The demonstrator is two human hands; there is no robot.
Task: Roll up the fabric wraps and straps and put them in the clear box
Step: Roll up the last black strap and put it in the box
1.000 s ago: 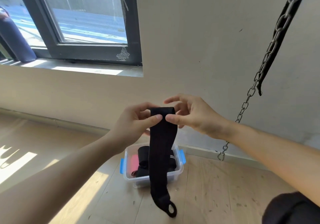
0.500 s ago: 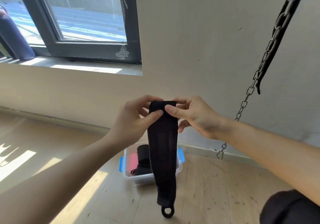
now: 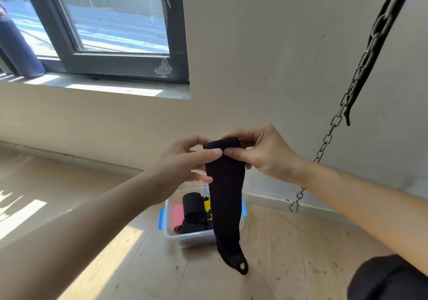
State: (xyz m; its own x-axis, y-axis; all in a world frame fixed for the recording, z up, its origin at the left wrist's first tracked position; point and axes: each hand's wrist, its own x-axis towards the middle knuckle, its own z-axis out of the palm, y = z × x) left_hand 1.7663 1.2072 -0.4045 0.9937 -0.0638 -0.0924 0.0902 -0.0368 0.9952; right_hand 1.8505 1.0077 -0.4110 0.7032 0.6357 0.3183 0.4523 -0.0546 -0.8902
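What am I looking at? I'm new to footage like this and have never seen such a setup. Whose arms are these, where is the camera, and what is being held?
There is no machine here. A person wears a camera on the head, looking forward and down, so the two arms coming in from the bottom are their own. The left hand and right hand both pinch the top end of a black wrap. That end is folded over like the start of a roll. The rest hangs down, with a small loop at its lower tip. Behind it, on the wooden floor, stands the clear box with blue clips. It holds a black roll, a pink piece and a yellow piece. A metal chain hangs at the right, and a window is at the upper left.
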